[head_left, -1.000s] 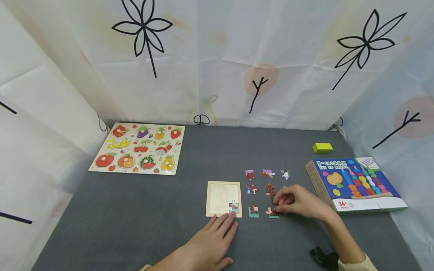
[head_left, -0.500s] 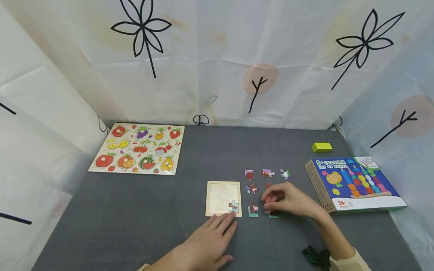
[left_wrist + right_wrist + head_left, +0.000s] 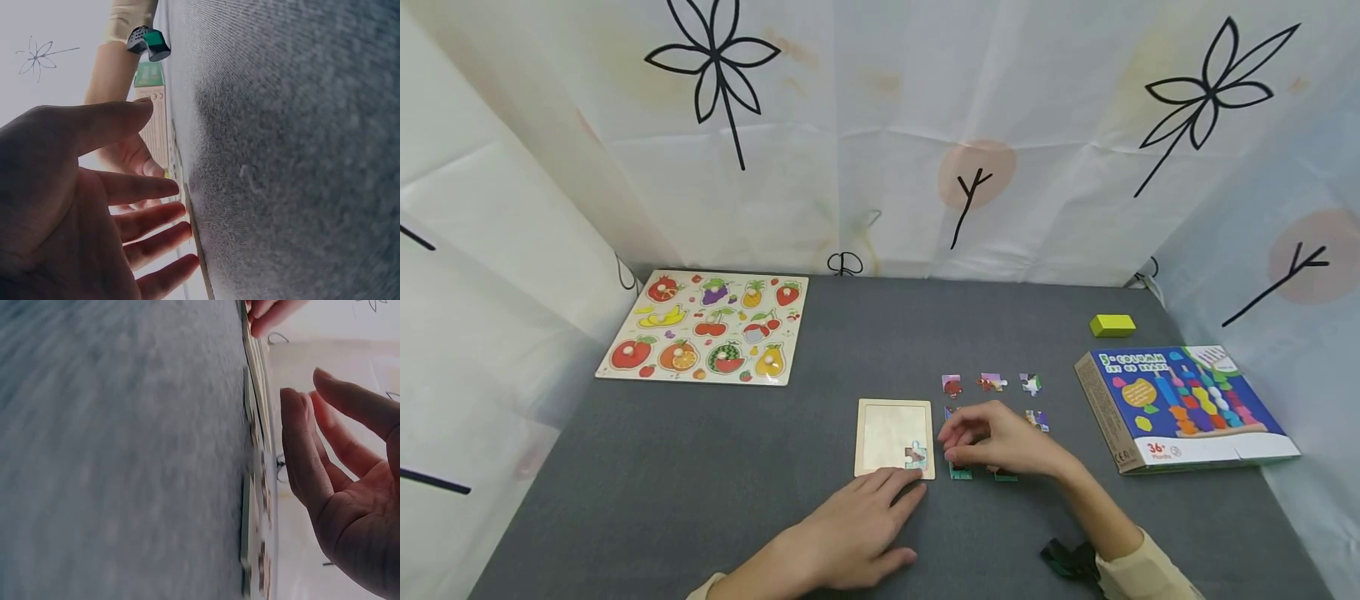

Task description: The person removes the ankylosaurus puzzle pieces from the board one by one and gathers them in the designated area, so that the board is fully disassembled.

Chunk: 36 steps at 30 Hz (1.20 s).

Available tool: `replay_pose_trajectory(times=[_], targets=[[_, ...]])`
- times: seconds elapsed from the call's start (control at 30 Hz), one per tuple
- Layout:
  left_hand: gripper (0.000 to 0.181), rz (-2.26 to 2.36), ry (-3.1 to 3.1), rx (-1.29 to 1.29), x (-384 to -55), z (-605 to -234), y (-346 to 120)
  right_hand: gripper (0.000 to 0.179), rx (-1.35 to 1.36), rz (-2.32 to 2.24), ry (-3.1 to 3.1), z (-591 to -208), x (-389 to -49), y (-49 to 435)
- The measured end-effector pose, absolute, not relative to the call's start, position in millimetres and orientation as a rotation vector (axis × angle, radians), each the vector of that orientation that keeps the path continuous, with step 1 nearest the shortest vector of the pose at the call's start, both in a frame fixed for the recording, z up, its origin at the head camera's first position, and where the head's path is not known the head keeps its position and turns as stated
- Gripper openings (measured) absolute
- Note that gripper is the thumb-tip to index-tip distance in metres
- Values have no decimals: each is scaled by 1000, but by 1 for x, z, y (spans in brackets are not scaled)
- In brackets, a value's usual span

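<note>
A square wooden puzzle tray (image 3: 880, 433) lies on the grey table with one puzzle piece (image 3: 915, 455) in its lower right corner. My left hand (image 3: 868, 525) rests its outstretched fingertips on the tray's near edge. My right hand (image 3: 1003, 437) hovers just right of the tray, over loose puzzle pieces. Its fingers are loosely bent, and in the right wrist view a gap shows between thumb and fingers, with no piece visible there. A purple-topped piece (image 3: 952, 385), an orange-and-purple piece (image 3: 992, 382) and a green-and-white piece (image 3: 1031, 384) lie behind it. The hand partly hides several others.
A fruit puzzle board (image 3: 700, 329) lies at the back left. A blue toy box (image 3: 1187, 408) stands on the right, with a yellow-green block (image 3: 1112, 326) behind it. White patterned cloth (image 3: 887, 125) hangs around the table.
My right hand has moved left across the loose pieces toward the tray, uncovering a purple piece on the right. The left hand stays at the tray's edge.
</note>
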<state>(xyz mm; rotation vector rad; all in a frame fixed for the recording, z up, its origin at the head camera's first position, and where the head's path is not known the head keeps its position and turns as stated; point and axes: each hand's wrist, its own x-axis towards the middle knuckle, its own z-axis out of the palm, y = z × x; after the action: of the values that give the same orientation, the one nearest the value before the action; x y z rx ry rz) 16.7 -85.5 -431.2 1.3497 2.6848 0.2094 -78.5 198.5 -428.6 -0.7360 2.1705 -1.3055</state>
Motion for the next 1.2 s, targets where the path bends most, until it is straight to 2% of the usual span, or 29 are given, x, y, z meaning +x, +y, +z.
replay_pose_trajectory(times=[0.3,0.47,0.8,1.2], targets=[[63,386,2585,1351,6,-426,-95,18,-775,-1273,2131,-432,-84,178],[60,526,2499,1218,-7,-421,-106,19,-761,-1228,2148,-430,-87,168],[65,629,2535,914,-31,-423,-136,17,-751,-1116,2228,-432,-91,160],[69,592,2519,894,-29,-421,-136,14,-753,-1086,2241,-432,-90,157]])
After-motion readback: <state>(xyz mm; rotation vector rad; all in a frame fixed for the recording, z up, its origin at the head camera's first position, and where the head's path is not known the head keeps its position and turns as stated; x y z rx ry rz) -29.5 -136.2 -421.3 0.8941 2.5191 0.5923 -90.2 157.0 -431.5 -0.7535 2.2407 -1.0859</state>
